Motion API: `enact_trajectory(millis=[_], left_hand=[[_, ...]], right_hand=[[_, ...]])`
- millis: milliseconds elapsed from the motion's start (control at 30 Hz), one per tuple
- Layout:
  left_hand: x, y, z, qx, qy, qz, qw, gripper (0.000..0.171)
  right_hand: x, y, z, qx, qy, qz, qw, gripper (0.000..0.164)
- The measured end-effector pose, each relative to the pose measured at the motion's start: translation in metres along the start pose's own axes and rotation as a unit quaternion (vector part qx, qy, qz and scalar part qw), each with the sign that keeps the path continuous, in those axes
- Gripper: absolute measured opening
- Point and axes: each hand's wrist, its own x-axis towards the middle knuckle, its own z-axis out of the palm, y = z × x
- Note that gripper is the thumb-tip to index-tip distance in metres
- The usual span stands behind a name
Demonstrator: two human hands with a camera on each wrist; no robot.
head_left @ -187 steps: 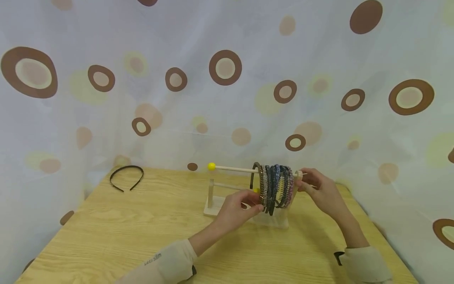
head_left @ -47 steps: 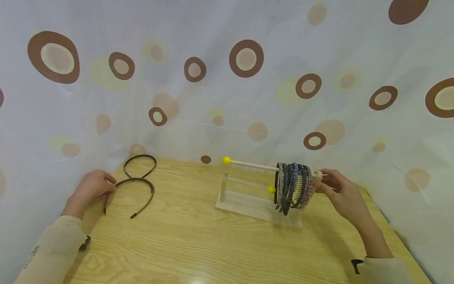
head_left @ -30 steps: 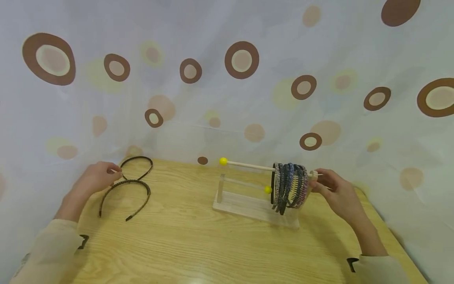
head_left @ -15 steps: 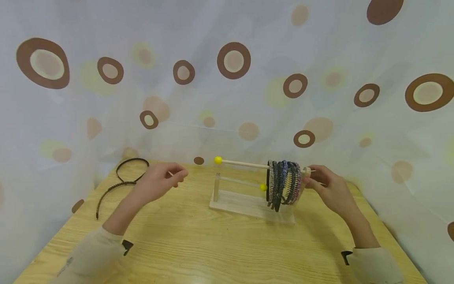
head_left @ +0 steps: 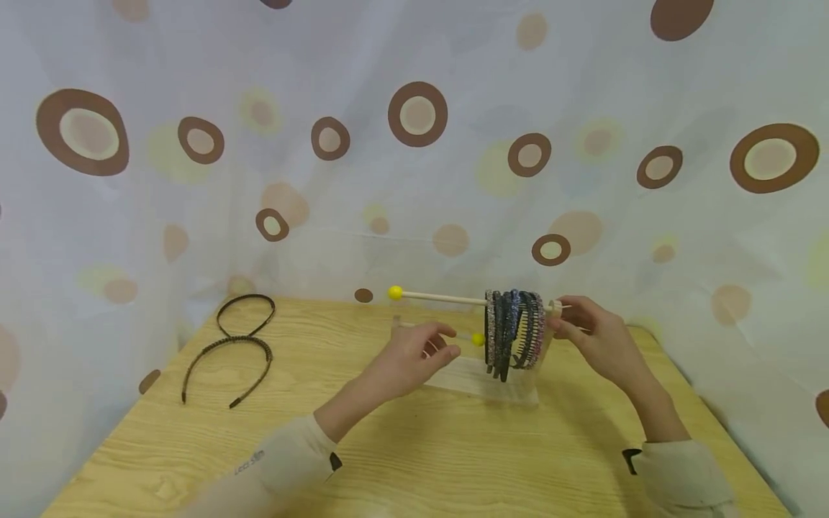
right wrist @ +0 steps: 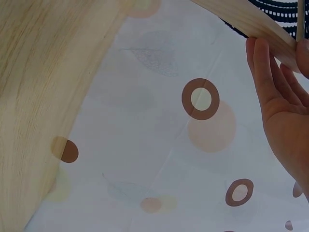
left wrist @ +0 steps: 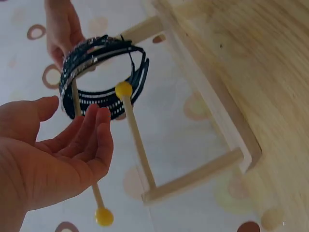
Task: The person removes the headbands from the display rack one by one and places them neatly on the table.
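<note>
A wooden headband stand (head_left: 479,381) has two dowels, each tipped with a yellow ball (head_left: 395,293). Several headbands (head_left: 512,334), dark, silvery, blue and pink, hang bunched at the right end of the upper dowel. My right hand (head_left: 602,342) grips the top of the stand's right post (right wrist: 270,31) between thumb and fingers. Just left of the bunch, my left hand (head_left: 408,360) holds nothing; its fingers are loosely bent with the thumb apart. In the left wrist view, its fingertips are close to the headbands (left wrist: 99,63), apparently without gripping any.
At the table's left lie a thin black headband (head_left: 246,296) and, nearer, a braided-looking dark headband (head_left: 268,352), touching or nearly so. The wooden table (head_left: 363,460) meets a dotted curtain (head_left: 363,187) at the back and sides.
The left hand took a braided-looking headband from the rack to the table's left, let go of it, and came back right towards the bunch. The right hand stays on the post.
</note>
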Motion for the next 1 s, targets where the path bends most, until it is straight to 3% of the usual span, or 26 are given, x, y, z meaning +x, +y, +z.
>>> enact_trajectory(millis=[133, 300, 467, 633, 833, 1000], left_hand=[[0.01, 0.003, 0.024, -0.028, 0.016, 0.0, 0.9995, 0.044], [0.02, 0.0, 0.044, -0.072, 0.053, -0.009, 0.9959, 0.041], [0.027, -0.007, 0.058, -0.081, 0.046, 0.004, 0.9957, 0.04], [0.025, -0.006, 0.062, -0.058, 0.033, 0.026, 0.9974, 0.037], [0.02, 0.001, 0.061, -0.07, 0.034, 0.012, 0.9969, 0.028], [0.017, 0.006, 0.057, -0.052, 0.042, 0.013, 0.9977, 0.024]], right_hand=[[0.002, 0.0, 0.001, 0.011, -0.007, 0.003, 1.0, 0.05], [0.003, 0.002, 0.002, 0.013, -0.007, -0.007, 1.0, 0.047], [0.001, 0.003, -0.001, 0.012, -0.007, -0.008, 1.0, 0.047], [0.0, 0.001, -0.003, 0.013, -0.008, -0.005, 1.0, 0.047], [0.0, 0.001, -0.003, 0.018, -0.011, 0.003, 1.0, 0.048], [0.0, 0.0, -0.002, 0.018, -0.011, 0.001, 1.0, 0.047]])
